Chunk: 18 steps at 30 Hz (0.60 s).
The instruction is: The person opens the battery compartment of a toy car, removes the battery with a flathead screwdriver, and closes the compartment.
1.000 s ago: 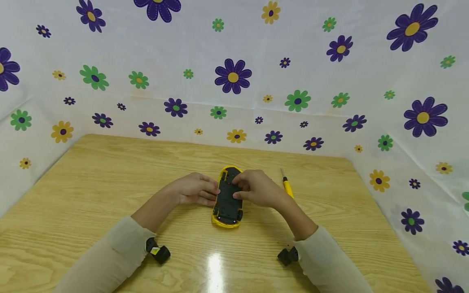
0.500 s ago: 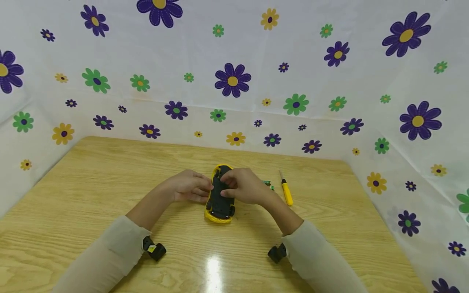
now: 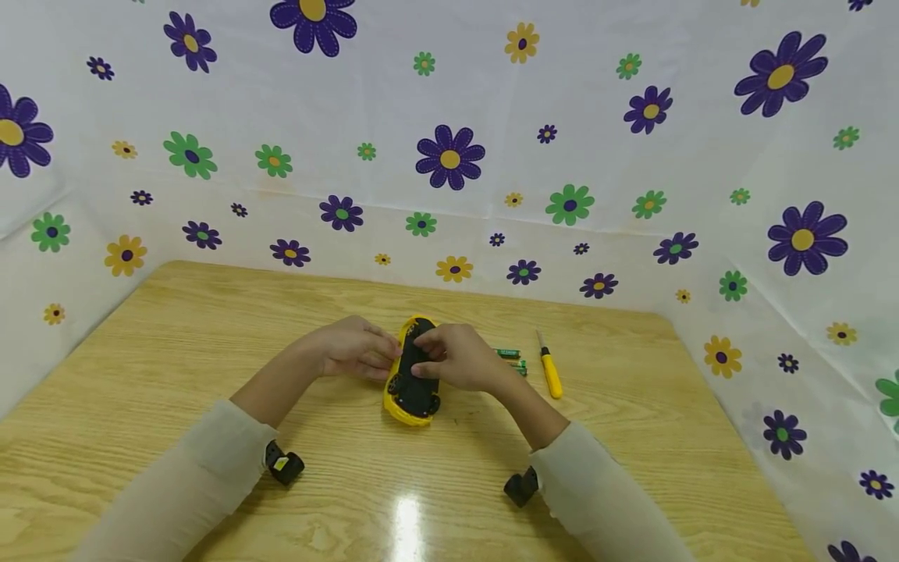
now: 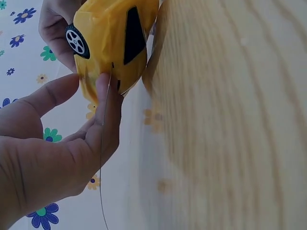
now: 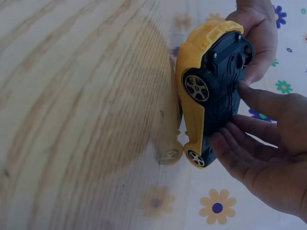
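A yellow toy car [image 3: 410, 373] lies tipped on its side on the table, its black underside facing my right hand. My left hand [image 3: 357, 351] holds the car's yellow body along its left side, thumb and fingertips against it in the left wrist view. The fingertips and thumb of my right hand [image 3: 453, 359] rest spread on the black underside [image 5: 223, 91]; whether they pinch a small part there is hidden. A thin wire [image 4: 101, 158] hangs from the yellow body past the left fingers.
Several green batteries [image 3: 509, 353] lie behind my right hand, partly hidden. To their right is a screwdriver [image 3: 551, 375] with a yellow handle. A flower-print sheet [image 3: 449, 218] borders the wooden table [image 3: 211, 336] at the back and sides.
Both hands and the car have shifted left, and the car has tipped so that more of its yellow side shows. Green batteries have come into sight behind the right hand.
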Each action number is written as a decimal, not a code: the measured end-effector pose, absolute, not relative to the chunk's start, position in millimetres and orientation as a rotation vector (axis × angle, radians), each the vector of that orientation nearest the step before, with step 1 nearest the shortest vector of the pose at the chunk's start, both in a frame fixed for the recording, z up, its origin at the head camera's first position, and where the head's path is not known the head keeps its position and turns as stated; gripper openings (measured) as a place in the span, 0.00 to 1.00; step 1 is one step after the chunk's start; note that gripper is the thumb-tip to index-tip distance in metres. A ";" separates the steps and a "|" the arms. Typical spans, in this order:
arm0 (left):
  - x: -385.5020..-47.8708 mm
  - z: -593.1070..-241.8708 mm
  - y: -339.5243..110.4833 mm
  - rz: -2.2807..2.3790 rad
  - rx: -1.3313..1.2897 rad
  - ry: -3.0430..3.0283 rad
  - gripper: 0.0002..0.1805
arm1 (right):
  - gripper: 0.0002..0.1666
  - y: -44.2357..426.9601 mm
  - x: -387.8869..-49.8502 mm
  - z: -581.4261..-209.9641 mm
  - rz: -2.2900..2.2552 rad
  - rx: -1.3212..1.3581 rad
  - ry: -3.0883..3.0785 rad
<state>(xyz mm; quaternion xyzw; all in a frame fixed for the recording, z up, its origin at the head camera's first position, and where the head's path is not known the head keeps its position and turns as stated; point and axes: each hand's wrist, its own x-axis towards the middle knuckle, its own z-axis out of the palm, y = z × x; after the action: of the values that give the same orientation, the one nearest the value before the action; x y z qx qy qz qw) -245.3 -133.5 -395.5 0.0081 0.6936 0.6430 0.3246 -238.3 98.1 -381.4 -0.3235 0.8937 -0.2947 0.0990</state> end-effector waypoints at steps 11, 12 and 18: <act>-251.0 -381.3 -140.1 1.560 0.091 1.997 0.23 | 0.30 90.1 -237.9 -386.5 -1.095 -0.789 2.625; -251.5 -379.7 -139.5 1.536 0.102 2.024 0.22 | 0.29 89.3 -237.4 -386.8 -1.117 -0.764 2.622; -252.2 -367.7 -134.6 1.427 0.112 2.152 0.23 | 0.30 86.4 -234.8 -388.9 -1.275 -0.616 2.556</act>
<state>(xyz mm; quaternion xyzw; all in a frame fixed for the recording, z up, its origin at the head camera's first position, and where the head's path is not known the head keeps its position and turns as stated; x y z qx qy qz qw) -252.2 -134.6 -367.7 0.0417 0.8005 0.5308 0.2751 -234.8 86.4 -388.9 -0.2096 0.8695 -0.4336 0.1096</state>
